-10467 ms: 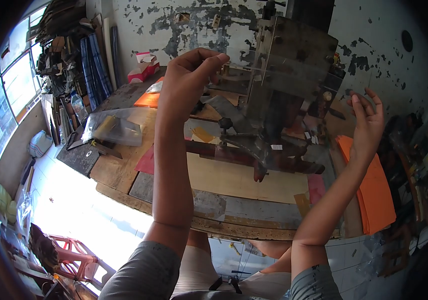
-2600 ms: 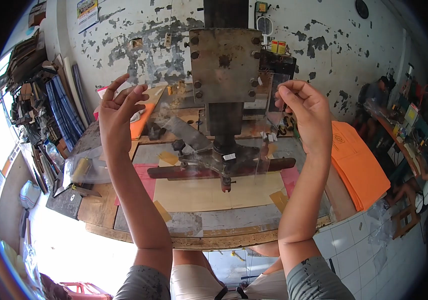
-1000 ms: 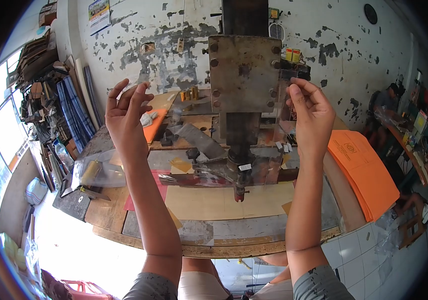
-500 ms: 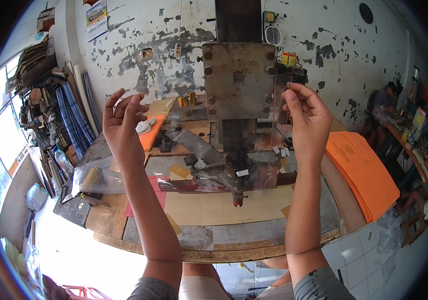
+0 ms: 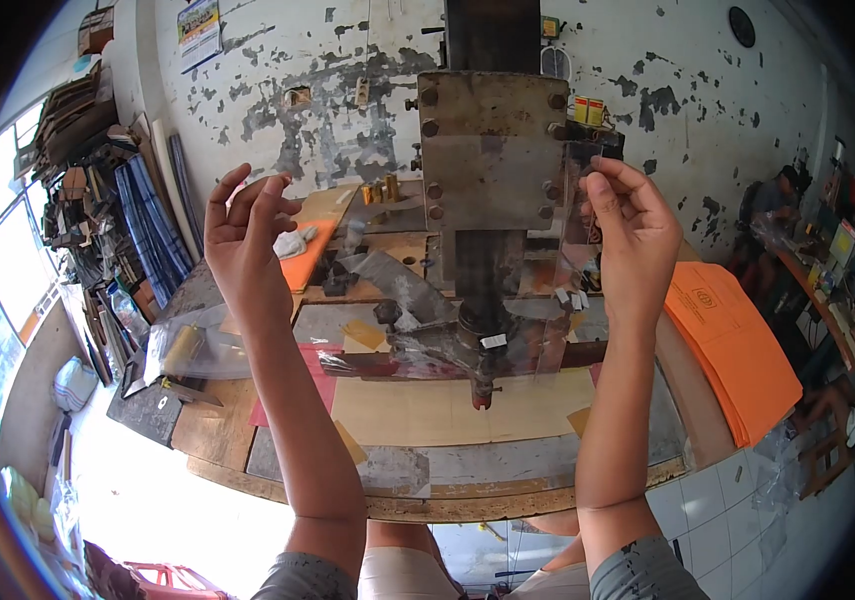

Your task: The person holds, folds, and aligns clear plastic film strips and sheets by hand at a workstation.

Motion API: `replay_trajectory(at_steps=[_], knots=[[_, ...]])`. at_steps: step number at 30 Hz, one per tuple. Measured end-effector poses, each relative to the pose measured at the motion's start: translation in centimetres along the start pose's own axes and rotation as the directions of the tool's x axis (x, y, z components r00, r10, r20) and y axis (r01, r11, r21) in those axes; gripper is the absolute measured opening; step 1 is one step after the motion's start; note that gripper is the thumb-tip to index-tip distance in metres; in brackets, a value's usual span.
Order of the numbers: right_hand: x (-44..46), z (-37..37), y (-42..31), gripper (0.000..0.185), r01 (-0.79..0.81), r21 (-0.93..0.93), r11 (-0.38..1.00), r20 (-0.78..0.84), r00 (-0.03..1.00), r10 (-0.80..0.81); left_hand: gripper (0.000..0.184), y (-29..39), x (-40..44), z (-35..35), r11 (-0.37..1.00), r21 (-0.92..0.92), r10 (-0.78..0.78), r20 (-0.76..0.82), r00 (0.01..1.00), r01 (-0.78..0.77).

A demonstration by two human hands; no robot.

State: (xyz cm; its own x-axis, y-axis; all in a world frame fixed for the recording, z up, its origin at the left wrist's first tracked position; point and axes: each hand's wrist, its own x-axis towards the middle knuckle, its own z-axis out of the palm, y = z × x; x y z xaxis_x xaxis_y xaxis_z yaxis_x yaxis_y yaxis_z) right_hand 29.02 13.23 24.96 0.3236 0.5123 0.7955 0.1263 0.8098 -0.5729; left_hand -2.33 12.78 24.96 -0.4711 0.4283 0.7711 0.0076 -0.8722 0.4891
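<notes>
A clear plastic sheet [image 5: 570,235] hangs upright between my two hands, in front of the press; its right edge shows best and its left part is hard to make out. Thumb and fingertips of my right hand [image 5: 636,235] pinch its upper right corner. My left hand [image 5: 248,225] is raised at the left, thumb and index finger close together at the sheet's upper left, other fingers curled. Behind the sheet stands the metal press [image 5: 493,150], its dark lower arms above a cream board [image 5: 438,408] on the table.
Orange folders [image 5: 733,350] lie stacked at the table's right. On the left are a clear bag [image 5: 213,345] with a yellow roll, and an orange sheet [image 5: 308,262] with a white cloth. Gold rolls [image 5: 382,190] stand at the back. Another person [image 5: 773,205] sits far right.
Compared with the oldest frame, the view has turned right and both hands appear farther left, more level with each other. Lately the hands and sheet have barely shifted; the right hand is slightly farther right.
</notes>
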Motion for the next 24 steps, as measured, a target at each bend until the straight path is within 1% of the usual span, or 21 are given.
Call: replay_trajectory(at_steps=[5,14,24], knots=[[0.1,-0.05,0.16,0.022,0.004,-0.003,1.0,0.01,1.0,-0.004,0.045,0.2,0.02,0.0,0.999,0.034,0.013,0.003,1.0,-0.013],[0.07,0.02,0.27,0.023,0.019,-0.005,1.0,0.015,1.0,-0.019,0.045,-0.32,0.18,-0.22,1.0,0.005,0.007,0.017,1.0,-0.007],[0.15,-0.15,0.15,0.023,0.026,-0.005,1.0,0.019,0.999,-0.026,0.045,0.14,0.07,-0.15,0.999,0.046,0.001,0.028,1.0,-0.002]])
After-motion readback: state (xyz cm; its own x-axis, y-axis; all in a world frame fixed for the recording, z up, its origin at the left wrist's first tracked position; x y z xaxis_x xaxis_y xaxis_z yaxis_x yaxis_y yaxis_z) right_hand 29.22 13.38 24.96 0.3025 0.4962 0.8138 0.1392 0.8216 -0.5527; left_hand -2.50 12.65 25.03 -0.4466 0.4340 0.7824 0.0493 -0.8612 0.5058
